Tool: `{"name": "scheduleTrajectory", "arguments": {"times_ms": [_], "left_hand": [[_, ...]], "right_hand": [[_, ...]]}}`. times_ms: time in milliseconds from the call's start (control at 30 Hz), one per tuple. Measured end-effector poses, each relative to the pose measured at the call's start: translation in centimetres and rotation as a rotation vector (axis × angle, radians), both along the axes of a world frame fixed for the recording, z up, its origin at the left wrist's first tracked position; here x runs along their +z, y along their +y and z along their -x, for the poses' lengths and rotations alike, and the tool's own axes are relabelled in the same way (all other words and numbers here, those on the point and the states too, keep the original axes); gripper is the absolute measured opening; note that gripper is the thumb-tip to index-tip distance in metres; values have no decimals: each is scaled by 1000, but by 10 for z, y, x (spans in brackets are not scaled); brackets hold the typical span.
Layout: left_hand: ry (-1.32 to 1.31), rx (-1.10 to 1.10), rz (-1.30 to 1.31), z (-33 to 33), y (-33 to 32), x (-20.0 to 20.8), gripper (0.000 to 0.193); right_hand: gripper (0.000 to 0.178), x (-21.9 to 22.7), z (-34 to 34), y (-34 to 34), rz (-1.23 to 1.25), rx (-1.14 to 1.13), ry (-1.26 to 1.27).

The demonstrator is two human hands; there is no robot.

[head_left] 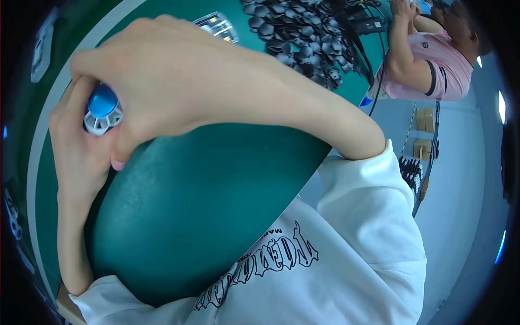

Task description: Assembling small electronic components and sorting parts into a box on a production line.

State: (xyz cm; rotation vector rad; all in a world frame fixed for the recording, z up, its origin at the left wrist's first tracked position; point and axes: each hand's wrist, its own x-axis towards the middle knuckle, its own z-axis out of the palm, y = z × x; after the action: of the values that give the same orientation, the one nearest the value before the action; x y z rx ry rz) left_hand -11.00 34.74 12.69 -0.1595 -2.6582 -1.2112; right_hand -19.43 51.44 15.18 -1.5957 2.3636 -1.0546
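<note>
Above the left side of the green table, both hands are closed around a small round part with a shiny blue cap and a white spoked rim [103, 102]. My left hand [78, 143] wraps it from the left and below. From the right, my right hand [157, 78] arches over it, its thumb near the spoked rim and its fingers meeting those of the left hand. Much of the part is hidden by the hands, so its full shape cannot be made out. Just behind my right wrist lies a clear plastic piece [219, 26], partly covered.
A large pile of small black plastic pieces [303, 38] spreads over the green table [216, 184] at the far side. Beside it are black cables and a black box [369, 25]. A person in a pink shirt [441, 65] sits at the right. Cardboard boxes [424, 120] stand beyond.
</note>
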Motion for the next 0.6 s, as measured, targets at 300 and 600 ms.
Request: {"name": "scheduleTrajectory", "arguments": {"times_ms": [300,600], "left_hand": [[-17,11,200,5,-45,19,63],[97,-263,164,2,-37,5,66]], "right_hand": [[16,54,24,183,-197,-389,238],[15,12,14,226,-353,-627,-39]]}}
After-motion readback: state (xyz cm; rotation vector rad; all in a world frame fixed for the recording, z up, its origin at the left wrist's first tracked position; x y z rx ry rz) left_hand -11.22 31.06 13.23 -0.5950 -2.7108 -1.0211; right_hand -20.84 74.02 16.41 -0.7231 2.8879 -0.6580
